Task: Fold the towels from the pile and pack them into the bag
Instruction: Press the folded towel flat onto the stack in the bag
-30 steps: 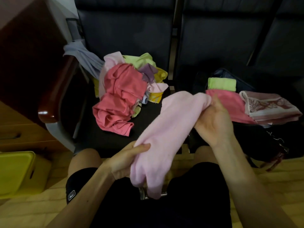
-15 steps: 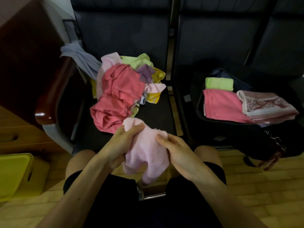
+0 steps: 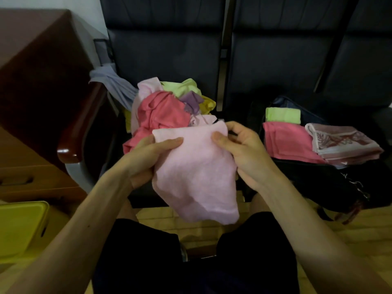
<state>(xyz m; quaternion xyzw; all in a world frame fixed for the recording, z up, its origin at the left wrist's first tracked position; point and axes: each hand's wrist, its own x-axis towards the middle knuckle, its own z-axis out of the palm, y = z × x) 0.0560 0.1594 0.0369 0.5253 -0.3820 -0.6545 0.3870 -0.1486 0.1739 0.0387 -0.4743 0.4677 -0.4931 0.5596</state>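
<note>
**Pale pink towel mid-fold, held up between both hands**

The person sits facing two dark chair seats and holds a pale pink towel (image 3: 197, 172) in the air over their knees. The left hand (image 3: 146, 158) has its grip closed on the towel's upper left corner, thumb on the front and fingers behind. The right hand (image 3: 246, 153) pinches the upper right corner in the same way, thumb on the front face. The top edge runs fairly straight between the two hands. The lower part hangs loose and rumpled, so the fold looks only partly made.

The unfolded pile (image 3: 163, 109) lies on the left chair seat (image 3: 106, 158), just behind the held towel. The bag (image 3: 307, 177) lies open on the right seat. It already holds a green towel (image 3: 283, 115), a deep pink towel (image 3: 284, 141) and a patterned towel (image 3: 343, 143), all folded flat.

The step in hand appears to be folding, not packing. The next move probably calls for squaring the hanging end and doubling the towel into a flat packet like those in the bag. Only then should it be carried right and laid on the stack. The limp cloth could slip out of line if either grip loosens early.
</note>
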